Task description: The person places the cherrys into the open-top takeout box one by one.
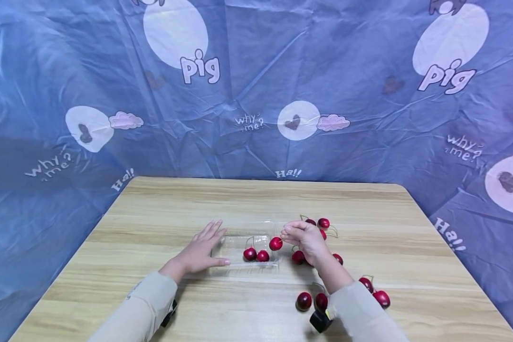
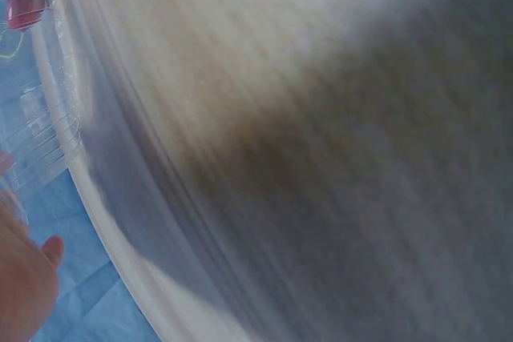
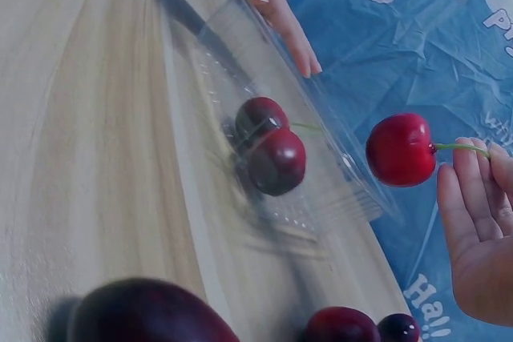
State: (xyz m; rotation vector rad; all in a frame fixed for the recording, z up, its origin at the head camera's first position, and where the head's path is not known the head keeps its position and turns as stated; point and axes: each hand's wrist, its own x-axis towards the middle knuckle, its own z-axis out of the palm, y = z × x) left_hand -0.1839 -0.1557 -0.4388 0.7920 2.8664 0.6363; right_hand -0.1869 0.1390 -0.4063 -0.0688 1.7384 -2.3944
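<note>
A clear plastic box (image 1: 232, 247) lies on the table with two dark red cherries (image 1: 255, 255) inside. At its left end rests my left hand (image 1: 202, 248), fingers and thumb spread straight along the box's edge. My right hand (image 1: 308, 241) pinches the thin green stem (image 3: 461, 146) of a bright red cherry (image 3: 401, 150) between thumb and fingertips. This cherry hangs over the right end of the box in the head view. The left wrist view catches only part of the left hand (image 2: 28, 278) beside the box wall (image 2: 48, 138).
Loose cherries lie around the right forearm: some behind the hand (image 1: 323, 223), one below the wrist (image 1: 298, 257), a pair nearer the front (image 1: 304, 301) and a pair farther right (image 1: 381, 299). A blue printed cloth (image 1: 256, 90) hangs behind the wooden table (image 1: 154, 209).
</note>
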